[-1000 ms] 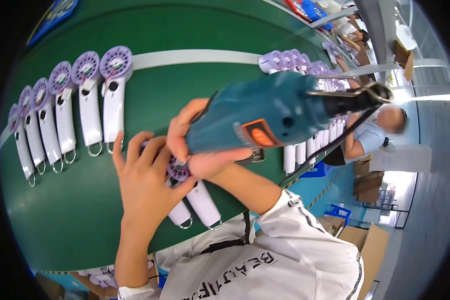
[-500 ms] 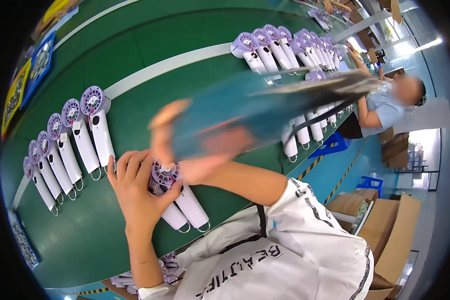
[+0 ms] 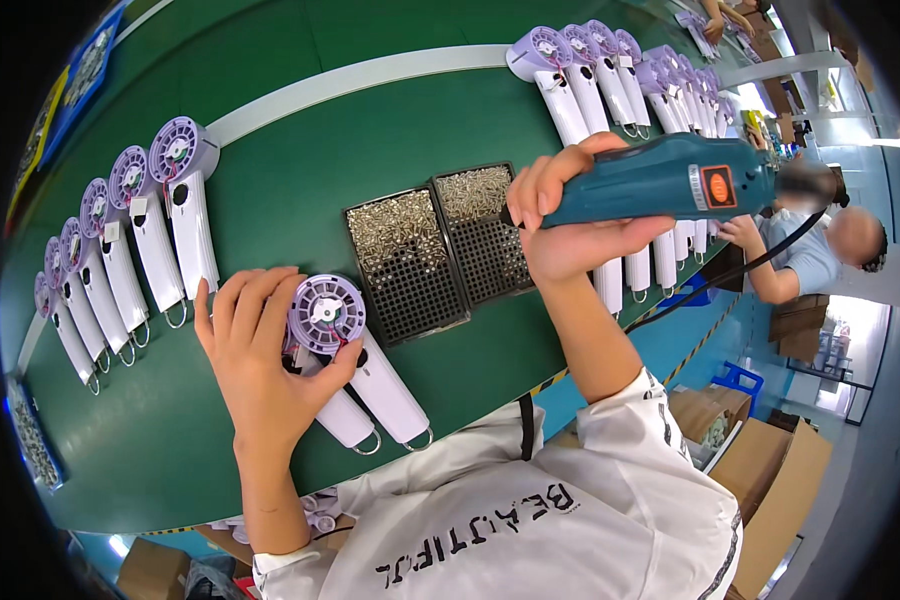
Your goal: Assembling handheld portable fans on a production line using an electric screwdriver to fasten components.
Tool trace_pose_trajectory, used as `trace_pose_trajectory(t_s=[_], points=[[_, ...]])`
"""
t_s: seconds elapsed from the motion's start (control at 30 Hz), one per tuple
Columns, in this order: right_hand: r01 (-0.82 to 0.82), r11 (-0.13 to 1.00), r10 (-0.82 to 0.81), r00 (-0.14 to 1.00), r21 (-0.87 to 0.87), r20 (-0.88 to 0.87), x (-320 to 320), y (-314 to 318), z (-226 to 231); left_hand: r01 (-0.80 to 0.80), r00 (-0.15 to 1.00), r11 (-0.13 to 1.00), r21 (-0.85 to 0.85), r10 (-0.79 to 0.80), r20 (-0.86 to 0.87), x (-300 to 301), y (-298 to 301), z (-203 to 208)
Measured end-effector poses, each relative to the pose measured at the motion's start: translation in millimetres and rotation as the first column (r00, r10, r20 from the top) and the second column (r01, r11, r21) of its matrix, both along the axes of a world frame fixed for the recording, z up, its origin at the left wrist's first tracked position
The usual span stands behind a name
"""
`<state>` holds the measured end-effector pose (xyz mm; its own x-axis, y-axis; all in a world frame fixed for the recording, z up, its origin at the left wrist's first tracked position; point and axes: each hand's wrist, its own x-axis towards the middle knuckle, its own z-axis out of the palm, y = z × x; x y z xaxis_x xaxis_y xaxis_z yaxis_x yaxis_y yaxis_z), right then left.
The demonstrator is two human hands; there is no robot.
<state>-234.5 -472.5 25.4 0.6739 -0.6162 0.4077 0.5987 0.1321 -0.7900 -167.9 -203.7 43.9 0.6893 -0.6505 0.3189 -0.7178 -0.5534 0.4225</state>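
My left hand is closed around the round purple head of a handheld fan, thumb and fingers at its rim. Two white fan handles with metal loops extend from there toward my body; their upper ends are partly hidden by the head and my hand. My right hand grips a teal electric screwdriver, held level in the air with its dark nose to the left. Below that nose are two black screw trays with gridded holes, heaped with small screws at their far ends.
Several purple-and-white fans lie in a row at the left, and more fans at the far right. A dark cord runs from the screwdriver. A co-worker sits at the right. Blue and yellow bins stand at the far left.
My right hand has drawn the screwdriver away from the fan head, back to the right, uncovering the screw trays. My left hand keeps its hold on the fan. The view has shifted slightly.
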Motion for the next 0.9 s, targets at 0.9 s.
trace_pose_trajectory(t_s=[0.9], points=[[0.043, 0.989, -0.066, 0.986, 0.145, 0.154, -10.7, 27.3, 41.3, 0.066, 0.997, 0.921, -0.383, -0.043, 0.069, -12.9, 3.2, 3.9]])
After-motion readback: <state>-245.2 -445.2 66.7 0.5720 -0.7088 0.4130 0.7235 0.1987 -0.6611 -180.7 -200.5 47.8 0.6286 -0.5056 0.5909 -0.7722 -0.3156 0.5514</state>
